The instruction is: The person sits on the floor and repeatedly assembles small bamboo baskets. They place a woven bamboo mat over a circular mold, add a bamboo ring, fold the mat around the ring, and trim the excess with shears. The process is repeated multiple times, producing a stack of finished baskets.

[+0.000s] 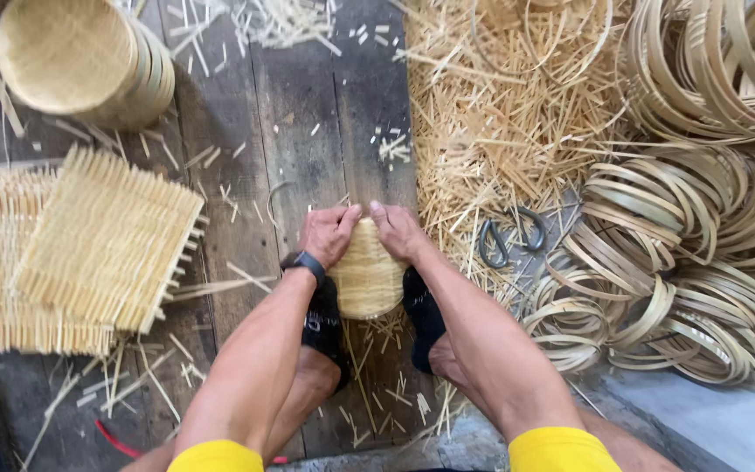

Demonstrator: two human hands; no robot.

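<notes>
Both hands, left hand [327, 234] and right hand [398, 231], close their fingers on one woven basket [366, 278]; one pair of scissors [510, 236] lies nearby.

The small basket [366, 278] is showing pale, finely woven matt bamboo. The floor [308, 114] is looking like rough, weathered grey wood. At right, bamboo hoops [701, 262] are gleaming smooth; the scissors [510, 236] are looking dark metal.

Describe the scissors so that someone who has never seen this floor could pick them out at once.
Start at the big heap of bamboo hoops on the right, then look to its left edge, where the straw-coloured offcuts thin out. The scissors lie there, just right of the right hand. They are the only dark metal thing among pale bamboo, with two looped handles.
</notes>
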